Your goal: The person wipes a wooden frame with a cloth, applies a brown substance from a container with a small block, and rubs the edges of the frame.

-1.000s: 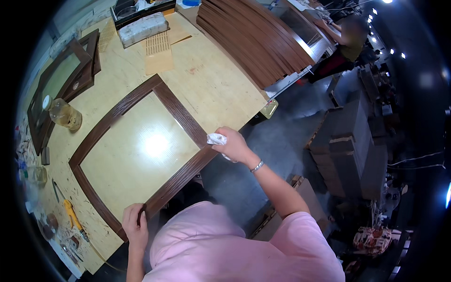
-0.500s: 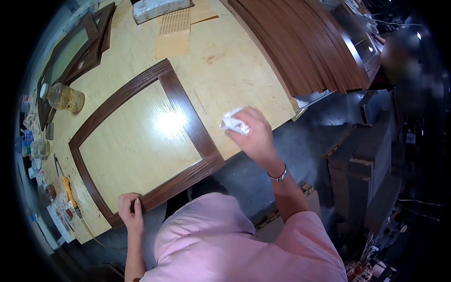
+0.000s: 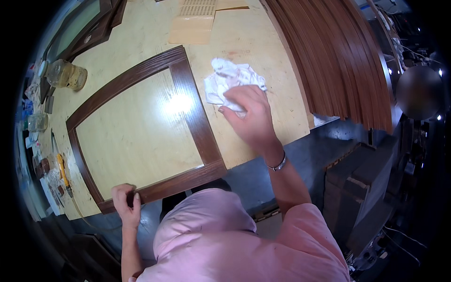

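A dark brown wooden frame (image 3: 190,110) with one curved side lies on the worktable; a bright glare sits inside it, and I cannot tell whether that area holds glass. At its near left corner, my left hand (image 3: 126,204) grips the lower rail, fingers over the top and thumb at the edge. To the right of the frame, a crumpled white cloth (image 3: 235,77) is spread on the tabletop. Over the near side of that cloth is my right hand (image 3: 251,115), its thumb and fingers apart, with no cloth visibly pinched between them.
Stacked brown wooden strips (image 3: 338,61) line the table's right side. Other framed doors (image 3: 87,33) lie at the far left, near a jar of yellowish liquid (image 3: 68,75). A yellow-handled tool (image 3: 62,171) rests by the left edge. Brown paper (image 3: 191,28) is at the back.
The white cloth, bunched in my right hand before, now lies spread on the table under it. My right hand's fingers have opened. The view has shifted slightly; my left hand stays on the frame.
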The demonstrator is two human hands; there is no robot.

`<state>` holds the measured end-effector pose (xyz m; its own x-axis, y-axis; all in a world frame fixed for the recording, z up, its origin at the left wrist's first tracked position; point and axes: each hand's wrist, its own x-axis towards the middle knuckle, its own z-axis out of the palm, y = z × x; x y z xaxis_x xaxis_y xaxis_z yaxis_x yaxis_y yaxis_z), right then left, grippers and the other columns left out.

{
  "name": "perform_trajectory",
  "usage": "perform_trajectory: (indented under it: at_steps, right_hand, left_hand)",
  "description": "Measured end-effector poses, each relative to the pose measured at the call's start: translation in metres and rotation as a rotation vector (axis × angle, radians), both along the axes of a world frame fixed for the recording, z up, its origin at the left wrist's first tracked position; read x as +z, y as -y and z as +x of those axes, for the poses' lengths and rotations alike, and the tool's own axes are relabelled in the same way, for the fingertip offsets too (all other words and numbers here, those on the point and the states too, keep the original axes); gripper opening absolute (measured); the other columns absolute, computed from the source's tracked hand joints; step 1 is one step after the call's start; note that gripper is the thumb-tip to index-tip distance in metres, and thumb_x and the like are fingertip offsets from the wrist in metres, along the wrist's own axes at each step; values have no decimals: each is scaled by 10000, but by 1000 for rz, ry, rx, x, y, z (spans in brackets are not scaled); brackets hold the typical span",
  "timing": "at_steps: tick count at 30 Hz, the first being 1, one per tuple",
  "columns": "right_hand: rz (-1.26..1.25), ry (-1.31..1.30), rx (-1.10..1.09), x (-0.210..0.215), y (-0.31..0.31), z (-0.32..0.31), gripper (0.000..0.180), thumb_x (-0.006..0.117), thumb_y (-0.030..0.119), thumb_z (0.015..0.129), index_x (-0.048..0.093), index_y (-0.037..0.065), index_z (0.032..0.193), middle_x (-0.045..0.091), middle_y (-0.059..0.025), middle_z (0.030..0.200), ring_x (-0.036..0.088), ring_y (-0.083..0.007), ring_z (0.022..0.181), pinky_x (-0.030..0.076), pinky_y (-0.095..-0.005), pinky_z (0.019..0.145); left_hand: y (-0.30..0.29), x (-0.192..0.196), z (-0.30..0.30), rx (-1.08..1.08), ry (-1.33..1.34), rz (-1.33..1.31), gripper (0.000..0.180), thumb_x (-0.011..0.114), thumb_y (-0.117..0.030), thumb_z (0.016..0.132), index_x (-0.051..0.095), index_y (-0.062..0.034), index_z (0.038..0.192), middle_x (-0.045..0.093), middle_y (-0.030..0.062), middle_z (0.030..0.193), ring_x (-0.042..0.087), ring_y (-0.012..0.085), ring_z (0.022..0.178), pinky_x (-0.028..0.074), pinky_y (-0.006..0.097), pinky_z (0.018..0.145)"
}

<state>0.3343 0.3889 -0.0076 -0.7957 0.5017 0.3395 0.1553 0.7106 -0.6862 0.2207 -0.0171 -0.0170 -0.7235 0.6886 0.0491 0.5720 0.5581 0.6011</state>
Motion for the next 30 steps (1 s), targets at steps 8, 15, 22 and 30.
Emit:
perform_trajectory:
  at_steps: [8, 15, 22, 30]
  right_hand:
    - [-26, 74, 47, -8, 12, 8, 235, 775, 86, 761, 692, 5, 966, 686, -121, 955, 637, -296, 921, 470, -390, 840]
    - [-246, 300, 24, -3, 20, -22, 360, 774, 179, 806, 658, -39, 1067, 694, -157, 963, 686, -257, 779, 529, -348, 675]
    - [-1739, 188, 176, -10, 28, -75, 370, 656, 195, 924, 539, -45, 1179, 668, -256, 1092, 715, -299, 847, 593, -347, 705]
    - [-1818, 89, 294, 25, 40, -82, 352, 564, 146, 939, 499, -63, 1215, 664, -262, 1086, 709, -325, 863, 597, -380, 678]
  left_hand:
    - [-35, 7, 37, -110, -208, -231, 585, 757, -45, 605, 619, -54, 1173, 573, 109, 1054, 520, 324, 1004, 398, 485, 902]
    - [-40, 28, 18, -231, -181, -147, 579, 716, 50, 493, 617, -34, 1057, 552, 144, 951, 546, 347, 856, 474, 436, 705]
    - [-45, 110, -4, -180, -41, -68, 489, 687, 56, 501, 640, -29, 981, 554, 125, 909, 555, 326, 852, 474, 410, 704]
    - [-33, 135, -17, -208, -6, -15, 478, 690, 58, 480, 623, -21, 947, 539, 122, 887, 535, 320, 829, 453, 398, 688]
